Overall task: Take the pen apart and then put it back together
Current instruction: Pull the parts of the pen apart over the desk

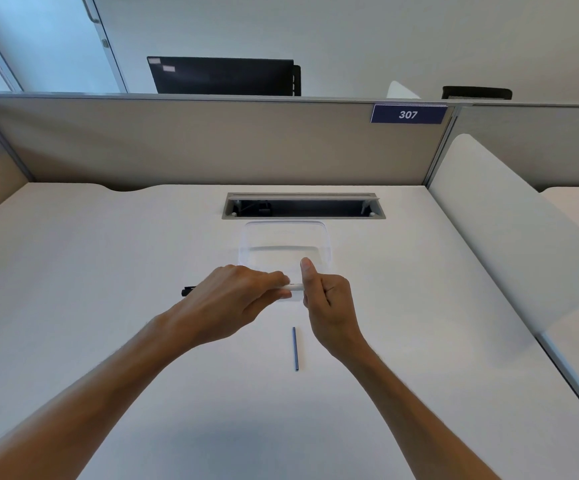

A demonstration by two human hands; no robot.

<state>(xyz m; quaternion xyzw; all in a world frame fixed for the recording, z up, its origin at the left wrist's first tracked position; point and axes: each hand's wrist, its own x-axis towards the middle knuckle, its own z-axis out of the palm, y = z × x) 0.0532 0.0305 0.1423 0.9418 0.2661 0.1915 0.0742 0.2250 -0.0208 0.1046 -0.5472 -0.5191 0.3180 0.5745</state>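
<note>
Refill (295, 348) lies on desk (108, 306) (before container (284, 242)).

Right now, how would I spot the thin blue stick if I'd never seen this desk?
Start at the white desk and find the two hands holding a white pen barrel. Just nearer than them lies the thin blue stick, alone on the desktop, pointing away from the person. It is the only blue, untouched piece.

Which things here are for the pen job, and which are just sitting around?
For the job: white pen barrel held by left hand and right hand; blue refill on the desk; black piece behind the left hand.

Lying about: clear plastic box; 307 sign; monitor.
</note>
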